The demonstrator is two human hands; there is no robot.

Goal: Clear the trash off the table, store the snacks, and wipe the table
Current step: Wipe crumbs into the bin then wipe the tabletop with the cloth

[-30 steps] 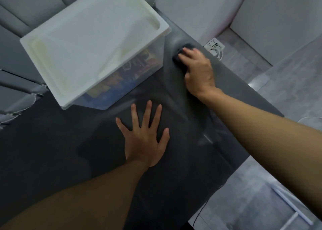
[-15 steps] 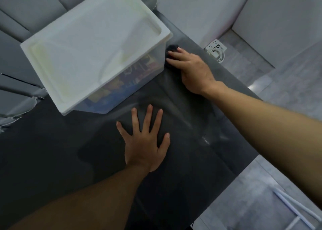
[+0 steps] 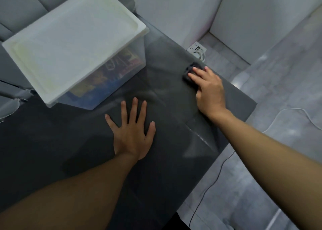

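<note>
While left hand [image 3: 133, 134] lies spread flat, right hand [image 3: 208, 88] presses dark crumpled cloth [image 3: 189, 71] on table [image 3: 165, 168].

I am in a domestic living room. At the upper left of the frame, grey padded sofa cushions [image 3: 20, 5] adjoin the dark low table [image 3: 174, 160]. At the upper right, a power strip [image 3: 197, 49] lies on grey floor tiles [image 3: 278, 73] beside white walls [image 3: 174, 11].
</note>
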